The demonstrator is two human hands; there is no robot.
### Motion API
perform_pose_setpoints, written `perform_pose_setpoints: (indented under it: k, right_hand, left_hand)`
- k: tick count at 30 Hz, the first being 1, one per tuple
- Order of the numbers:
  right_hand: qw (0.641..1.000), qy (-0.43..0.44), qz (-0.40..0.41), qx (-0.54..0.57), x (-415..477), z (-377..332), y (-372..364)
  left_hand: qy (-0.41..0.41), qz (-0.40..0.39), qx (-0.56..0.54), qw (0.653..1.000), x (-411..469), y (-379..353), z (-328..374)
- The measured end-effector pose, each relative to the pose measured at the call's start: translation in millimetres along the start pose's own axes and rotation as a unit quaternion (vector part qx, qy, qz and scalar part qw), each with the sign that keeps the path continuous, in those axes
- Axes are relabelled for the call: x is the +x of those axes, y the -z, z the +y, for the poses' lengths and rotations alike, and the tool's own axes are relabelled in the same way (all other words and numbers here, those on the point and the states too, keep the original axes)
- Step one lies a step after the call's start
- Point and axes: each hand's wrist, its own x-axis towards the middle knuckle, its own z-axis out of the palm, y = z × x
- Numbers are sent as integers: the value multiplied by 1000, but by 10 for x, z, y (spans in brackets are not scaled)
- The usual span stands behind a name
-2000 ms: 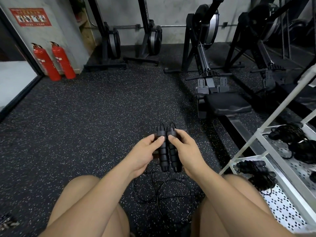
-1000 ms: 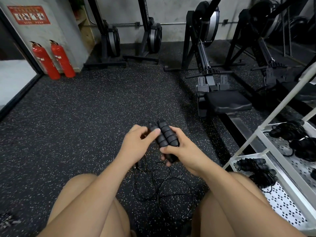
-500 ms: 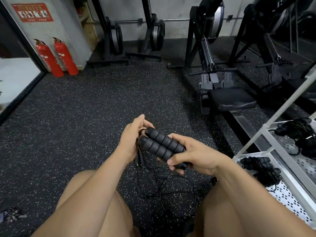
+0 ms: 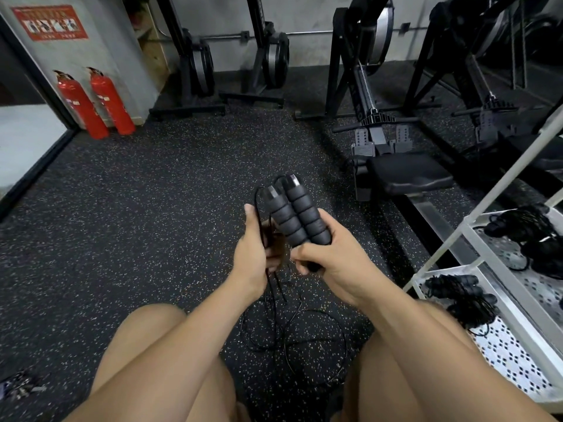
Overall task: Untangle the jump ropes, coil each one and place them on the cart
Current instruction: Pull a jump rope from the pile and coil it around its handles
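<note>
The two black foam handles were held side by side above the speckled floor, their lower ends hidden inside the right hand, which was clamped round both. The thin cord was gripped in the left hand, whose fingers were mostly hidden, and trailed in loose loops on the floor. Other coiled ropes lay on the white cart, which was cut off at the right edge.
</note>
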Motion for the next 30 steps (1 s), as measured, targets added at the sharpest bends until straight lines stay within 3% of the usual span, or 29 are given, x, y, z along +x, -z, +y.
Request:
perform_pose_setpoints:
  k: [3, 8, 14, 17, 21, 24, 26, 30]
  right_hand:
    - [1000, -16, -26, 4, -54, -36, 20]
    - [996, -35, -81, -18, -91, -27, -24]
    - [998, -40, -47, -2, -52, -42, 28]
    - [999, -24, -28, 9, -30, -31, 115]
    - [998, -16, 59, -13, 47, -53, 305]
    - [987, -10, 107, -116, 77, -84, 475]
    - [967, -24, 122, -225, 96, -71, 595]
    - [889, -90, 79, -442, 121, 28, 727]
  left_hand:
    - [-20, 38, 111, 993, 21, -14, -15]
    - [-4, 20, 150, 988, 97, 65, -198]
    - [-35, -59, 351, 934, -185, -228, -260]
    - [0, -81, 311, 947, -165, -205, -260]
    - [-55, -138, 428, 892, -125, -164, -117]
    - [-72, -167, 422, 888, -149, -85, -49]
    - [-80, -191, 462, 862, -159, -4, 2]
    - [-79, -203, 489, 845, -126, 129, 99]
